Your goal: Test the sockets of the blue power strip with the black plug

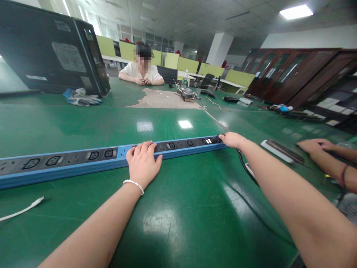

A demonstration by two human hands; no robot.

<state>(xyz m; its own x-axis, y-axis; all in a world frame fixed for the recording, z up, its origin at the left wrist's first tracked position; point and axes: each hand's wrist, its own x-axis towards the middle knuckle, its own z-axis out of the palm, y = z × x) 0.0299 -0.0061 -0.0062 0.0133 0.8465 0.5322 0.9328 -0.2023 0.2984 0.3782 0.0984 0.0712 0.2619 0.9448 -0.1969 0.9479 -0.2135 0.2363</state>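
Note:
A long blue power strip (96, 167) with black sockets lies across the green table. My left hand (143, 160) is laid over its middle, fingers across the top and thumb against the near side. At the strip's right end, my right hand (232, 139) is closed around a black plug (220, 136), mostly covered by my fingers. A black cable (245, 167) hangs from under that hand. Whether the plug is fully seated in the strip cannot be seen.
A black computer case (55, 48) stands at left, with gloves (82, 97) beside it. Opposite sits a person (142, 69). Another person's hands (315, 145) rest at right, near a white and dark bar (281, 150). A white cable (25, 209) lies front left.

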